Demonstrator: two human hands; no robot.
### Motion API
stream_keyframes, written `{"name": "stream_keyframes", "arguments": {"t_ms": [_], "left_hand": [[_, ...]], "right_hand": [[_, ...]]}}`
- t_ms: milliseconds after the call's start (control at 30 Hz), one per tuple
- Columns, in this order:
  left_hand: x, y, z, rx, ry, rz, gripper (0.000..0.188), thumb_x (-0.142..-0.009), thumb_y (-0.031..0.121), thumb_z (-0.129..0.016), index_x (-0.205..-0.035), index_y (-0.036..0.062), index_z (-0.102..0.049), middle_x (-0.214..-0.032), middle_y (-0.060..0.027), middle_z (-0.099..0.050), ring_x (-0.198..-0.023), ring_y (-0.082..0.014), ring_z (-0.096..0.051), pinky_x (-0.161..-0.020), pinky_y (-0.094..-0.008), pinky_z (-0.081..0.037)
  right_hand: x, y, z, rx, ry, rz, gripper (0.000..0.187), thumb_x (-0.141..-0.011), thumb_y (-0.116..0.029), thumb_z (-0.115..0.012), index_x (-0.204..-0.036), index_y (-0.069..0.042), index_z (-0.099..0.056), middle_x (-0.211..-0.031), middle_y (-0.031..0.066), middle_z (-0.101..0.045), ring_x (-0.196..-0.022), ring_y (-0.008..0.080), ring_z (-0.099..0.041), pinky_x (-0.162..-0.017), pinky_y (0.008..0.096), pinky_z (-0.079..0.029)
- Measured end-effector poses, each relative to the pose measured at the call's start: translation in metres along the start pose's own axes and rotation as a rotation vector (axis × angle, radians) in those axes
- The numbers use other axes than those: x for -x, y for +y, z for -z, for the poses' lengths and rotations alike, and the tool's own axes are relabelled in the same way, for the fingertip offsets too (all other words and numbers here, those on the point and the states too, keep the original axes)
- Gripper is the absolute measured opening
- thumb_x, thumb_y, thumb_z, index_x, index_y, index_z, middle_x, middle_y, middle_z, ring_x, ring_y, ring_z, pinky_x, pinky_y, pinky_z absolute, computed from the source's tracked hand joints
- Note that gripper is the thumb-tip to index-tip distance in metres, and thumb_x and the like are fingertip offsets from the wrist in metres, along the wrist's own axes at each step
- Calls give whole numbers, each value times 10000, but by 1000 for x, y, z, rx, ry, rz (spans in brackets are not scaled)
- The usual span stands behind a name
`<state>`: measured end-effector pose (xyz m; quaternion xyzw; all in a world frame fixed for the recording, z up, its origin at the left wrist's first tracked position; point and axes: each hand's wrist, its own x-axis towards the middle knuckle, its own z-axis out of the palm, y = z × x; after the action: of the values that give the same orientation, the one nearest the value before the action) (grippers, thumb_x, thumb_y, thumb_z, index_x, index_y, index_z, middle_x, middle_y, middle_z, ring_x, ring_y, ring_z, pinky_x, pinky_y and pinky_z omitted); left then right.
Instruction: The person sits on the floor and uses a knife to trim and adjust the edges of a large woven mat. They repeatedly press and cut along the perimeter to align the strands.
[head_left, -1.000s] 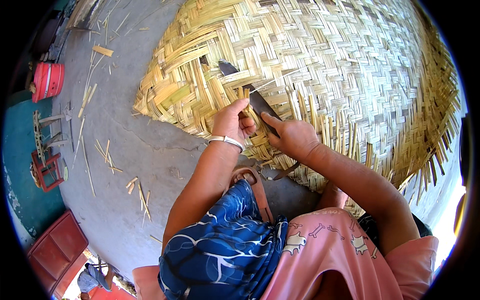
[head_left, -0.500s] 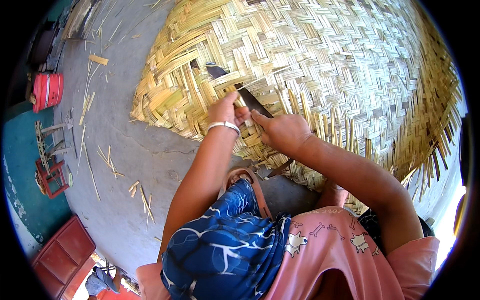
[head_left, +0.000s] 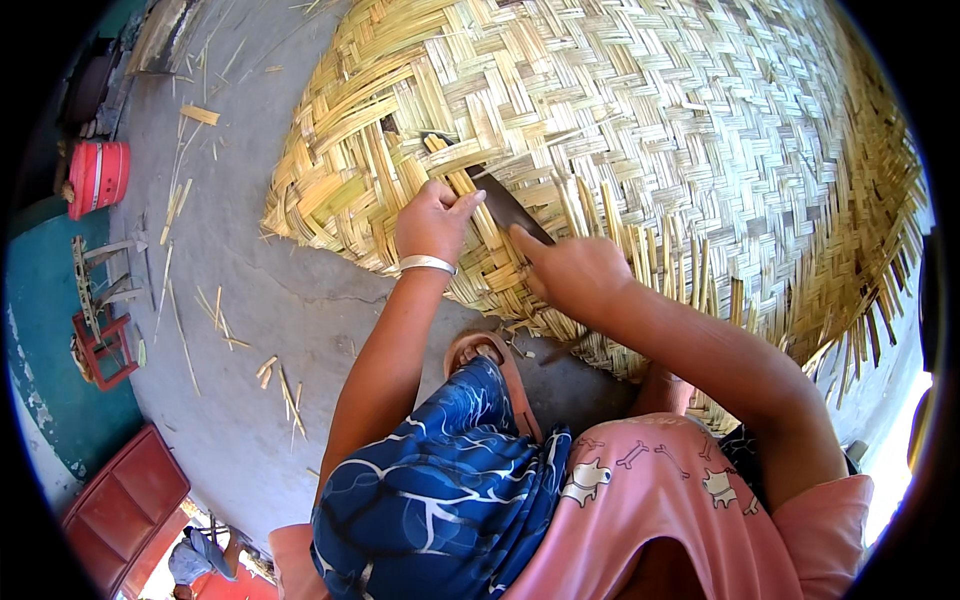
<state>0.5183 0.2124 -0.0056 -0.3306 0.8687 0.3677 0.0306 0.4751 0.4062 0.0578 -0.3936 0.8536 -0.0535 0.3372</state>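
Observation:
In front of me lies a large woven bamboo mat (head_left: 660, 130), with loose strip ends standing up along its near edge. My right hand (head_left: 580, 278) is closed round a long knife with a dark blade (head_left: 510, 208). The blade slants up and left across the weave, and its far part passes beneath strips. My left hand (head_left: 432, 222), with a pale bangle at the wrist, is closed at the mat's left part. Its thumb and fingers pinch a bamboo strip (head_left: 461, 182) beside the blade. The knife's handle is mostly hidden by my right hand.
Cut bamboo scraps (head_left: 287, 398) are scattered on the grey floor (head_left: 260, 300) to the left. A red round container (head_left: 98, 180), a small red-framed object (head_left: 103, 350) and a dark red panelled piece (head_left: 130, 505) stand by the teal wall. My sandalled foot (head_left: 490, 352) is near the mat's edge.
My left hand has shifted slightly left and down along the mat. My right hand and the knife have moved a little to the right and down, and the blade's tip shows less.

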Motion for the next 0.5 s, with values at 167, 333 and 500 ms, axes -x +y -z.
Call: {"name": "stream_keyframes", "arguments": {"t_ms": [167,333,500], "left_hand": [[-1,-2,2,-65,-22,-20,397,-774,357,-762,-699,26,-557,-569,-121,-553,-516,-236,-539,-543,-361,-455],[-12,-10,-2,-167,-32,-106,402,-803,379,-723,-705,23,-565,-588,-160,-563,-540,-295,-546,-566,-391,-460],[-6,-10,8,232,-16,34,350,-872,324,-664,-719,37,-534,-547,-82,-556,-426,-182,-518,-427,-309,-417]], "right_hand": [[67,25,29,60,-291,-18,588,-868,-279,-551,-1414,-156,-372,-693,118,-657,-623,288,-658,-541,416,-504],[113,52,70,60,-301,4,621,-820,-239,-585,-1403,-142,-395,-650,138,-630,-585,313,-642,-547,437,-511],[115,33,116,-157,143,177,748,-820,-130,-608,-1465,-61,-235,-637,161,-621,-548,317,-647,-527,417,-537]]}}
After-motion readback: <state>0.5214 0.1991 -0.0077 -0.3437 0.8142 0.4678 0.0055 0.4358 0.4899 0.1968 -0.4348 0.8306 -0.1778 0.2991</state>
